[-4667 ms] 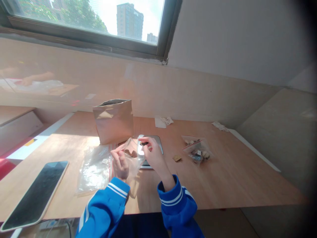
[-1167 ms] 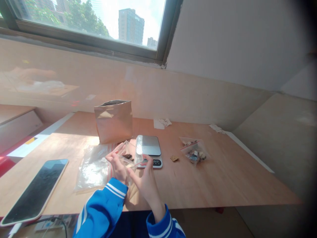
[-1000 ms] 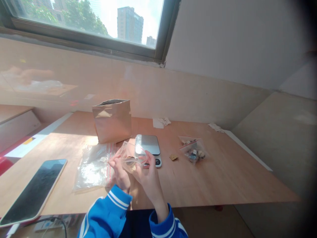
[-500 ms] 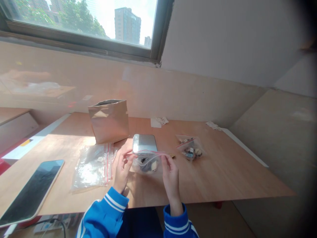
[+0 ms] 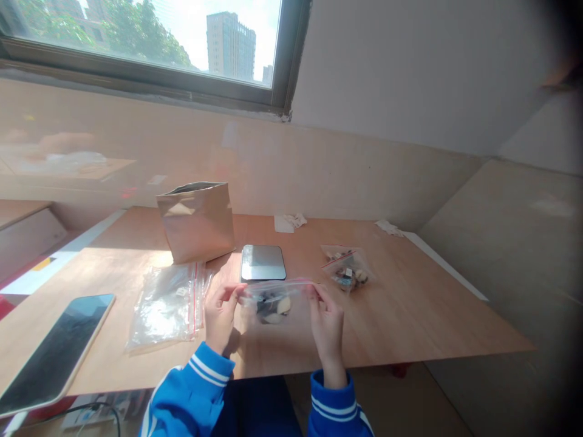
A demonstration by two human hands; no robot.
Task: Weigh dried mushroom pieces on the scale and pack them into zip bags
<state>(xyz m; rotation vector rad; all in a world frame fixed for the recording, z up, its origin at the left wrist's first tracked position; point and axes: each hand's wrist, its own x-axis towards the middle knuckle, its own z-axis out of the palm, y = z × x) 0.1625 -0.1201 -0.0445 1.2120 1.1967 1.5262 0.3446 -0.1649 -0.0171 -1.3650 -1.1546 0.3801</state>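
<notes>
A clear zip-lock bag with a red line along its top hangs between my hands over the front of the table. Dark and pale pieces lie inside it, too blurred to name. My left hand pinches the bag's top left corner. At the top right corner, my right hand is closed on the same edge. Just beyond the bag sits a small scale with a silvery top. Left of my left hand is a stack of flat, clear zip-lock bags.
A brown paper bag stands open at the back left. Filled zip-lock bags lie on the right. A phone with a cable rests at the left edge. Crumpled paper lies by the wall. The wooden table ends close to my body.
My right hand has moved right, away from my left. The bag's mouth, wavy and gaping before, is now stretched into a straight line. The view has shifted slightly.
</notes>
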